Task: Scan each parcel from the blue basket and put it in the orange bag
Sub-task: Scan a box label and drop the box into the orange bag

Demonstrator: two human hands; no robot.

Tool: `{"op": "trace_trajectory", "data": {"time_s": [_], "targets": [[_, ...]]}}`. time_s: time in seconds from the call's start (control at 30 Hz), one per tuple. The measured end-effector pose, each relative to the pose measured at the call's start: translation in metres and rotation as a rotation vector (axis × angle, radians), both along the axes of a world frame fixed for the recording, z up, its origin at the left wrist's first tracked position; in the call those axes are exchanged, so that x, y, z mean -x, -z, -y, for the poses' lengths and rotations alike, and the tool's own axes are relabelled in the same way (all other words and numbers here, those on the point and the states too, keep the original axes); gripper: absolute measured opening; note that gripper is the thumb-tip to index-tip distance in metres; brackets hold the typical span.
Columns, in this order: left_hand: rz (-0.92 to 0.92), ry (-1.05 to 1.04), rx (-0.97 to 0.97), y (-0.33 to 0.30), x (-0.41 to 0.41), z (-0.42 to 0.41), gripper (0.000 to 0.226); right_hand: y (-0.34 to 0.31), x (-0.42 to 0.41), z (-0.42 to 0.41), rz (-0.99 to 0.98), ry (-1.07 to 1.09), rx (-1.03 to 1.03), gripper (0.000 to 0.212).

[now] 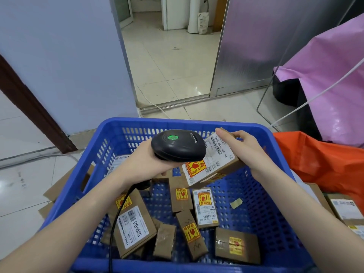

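Head cam: we're holding the scanner point(178, 145) in our left hand point(146, 161), fingers closed round its grip, green light showing. Our right hand point(241, 143) is gripping the parcel point(211, 161) by its far end, tilted, label up, over the blue basket point(110, 134). Risk: scanner's overlapping the label, so the read may miss a barcode. The orange bag point(323, 160) is sitting just right; a loose end-grip could drop the parcel en route.

Brown labelled parcel point(211, 164) tilted above blue basket point(126, 125) of parcels; crumpled orange bag point(325, 164) just right.
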State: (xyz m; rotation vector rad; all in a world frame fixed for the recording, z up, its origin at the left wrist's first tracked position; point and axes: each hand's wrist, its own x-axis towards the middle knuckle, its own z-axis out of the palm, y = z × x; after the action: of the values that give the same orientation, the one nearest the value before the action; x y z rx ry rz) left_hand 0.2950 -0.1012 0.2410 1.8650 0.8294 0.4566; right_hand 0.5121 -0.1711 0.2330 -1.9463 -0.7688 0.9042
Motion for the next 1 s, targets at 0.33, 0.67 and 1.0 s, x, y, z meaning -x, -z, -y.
{"op": "trace_trajectory", "data": {"time_s": [0.33, 0.67, 1.0], "targets": [[-0.020, 0.011, -0.005, 0.000, -0.002, 0.000, 0.018, 0.001, 0.000, -0.001, 0.010, -0.005, 0.006, 0.054], [0.003, -0.055, -0.034, 0.004, -0.003, -0.004, 0.013, -0.003, -0.004, 0.002, -0.004, -0.010, -0.015, 0.047], [0.003, -0.136, -0.058, 0.003, -0.022, 0.013, 0.022, -0.026, -0.034, 0.034, -0.212, 0.167, -0.169, 0.041]]}}
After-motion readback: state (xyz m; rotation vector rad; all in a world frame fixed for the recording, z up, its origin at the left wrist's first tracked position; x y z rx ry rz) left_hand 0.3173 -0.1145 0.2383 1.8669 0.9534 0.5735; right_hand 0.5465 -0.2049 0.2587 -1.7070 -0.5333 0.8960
